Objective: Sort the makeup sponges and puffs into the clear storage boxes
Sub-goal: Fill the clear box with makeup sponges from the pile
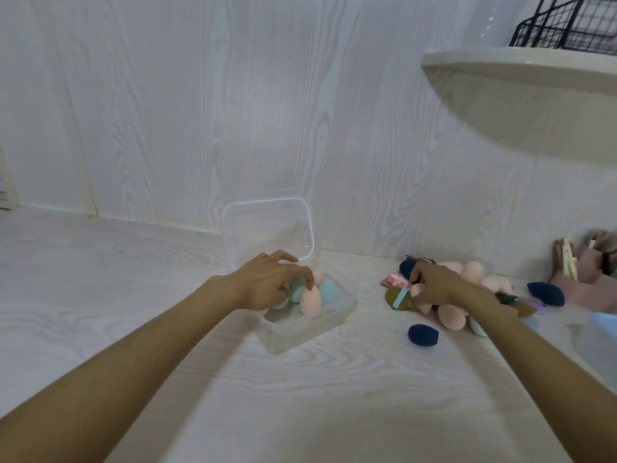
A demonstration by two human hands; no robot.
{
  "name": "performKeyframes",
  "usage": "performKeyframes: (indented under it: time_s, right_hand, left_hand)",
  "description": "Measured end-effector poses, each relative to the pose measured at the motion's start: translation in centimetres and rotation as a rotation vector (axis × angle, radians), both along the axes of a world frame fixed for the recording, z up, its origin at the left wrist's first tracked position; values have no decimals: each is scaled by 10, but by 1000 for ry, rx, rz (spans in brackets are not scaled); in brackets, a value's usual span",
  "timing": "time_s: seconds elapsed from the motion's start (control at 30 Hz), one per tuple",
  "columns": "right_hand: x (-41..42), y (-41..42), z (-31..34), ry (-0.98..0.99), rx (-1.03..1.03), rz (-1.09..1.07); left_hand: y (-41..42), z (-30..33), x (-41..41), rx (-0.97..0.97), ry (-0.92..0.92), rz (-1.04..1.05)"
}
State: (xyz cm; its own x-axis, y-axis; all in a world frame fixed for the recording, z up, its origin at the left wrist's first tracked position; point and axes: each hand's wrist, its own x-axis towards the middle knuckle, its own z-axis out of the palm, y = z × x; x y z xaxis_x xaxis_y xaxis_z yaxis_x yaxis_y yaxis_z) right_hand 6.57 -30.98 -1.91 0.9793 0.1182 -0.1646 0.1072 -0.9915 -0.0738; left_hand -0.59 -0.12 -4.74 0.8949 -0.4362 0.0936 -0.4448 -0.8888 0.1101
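Clear plastic forms the box (309, 324), which sits mid-tabletop with its hinged lid (268, 228) standing open against the far wall. Inside lie a peach sponge (310, 300) and teal sponges (329, 290), packed toward the far side; the near part of the box floor shows bare. The left hand (267, 284) reaches in over the left rim, fingers curled down onto the sponges, its grip closed around a teal one as far as can be seen. To the right, well apart from the box, a pile (467, 289) of peach, pink, navy and olive sponges and puffs spreads across the tabletop (334, 396). The right hand (437, 284) rests on the pile's left part, fingers bent into it; what its grip holds cannot be told. One navy sponge (423, 335) lies alone near the pile, between it and the box. Another navy sponge (546, 293) sits at the pile's far right edge. Wide bare tabletop lies near and left of the box. A pink holder (581, 279) stands at the right edge, and a shelf (521, 66) with a black wire basket (567, 25) juts out high on the right.
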Motion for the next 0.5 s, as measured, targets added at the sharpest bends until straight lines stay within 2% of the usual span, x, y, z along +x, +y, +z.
performKeyframes:
  time_s: [0.13, 0.33, 0.4, 0.5]
  right_hand:
    - [-1, -2, -23, -198, -12, -44]
    - [-7, -1, -20, -308, -18, -39]
    - [-17, 9, 5, -343, 149, -18]
    - [-40, 46, 45, -247, 617, 93]
  left_hand:
    - [-1, 0, -1, -17, 13, 11]
    - [-2, 4, -4, -32, 26, 21]
    - [-1, 5, -5, -56, 46, 25]
    - [2, 7, -6, -93, 77, 28]
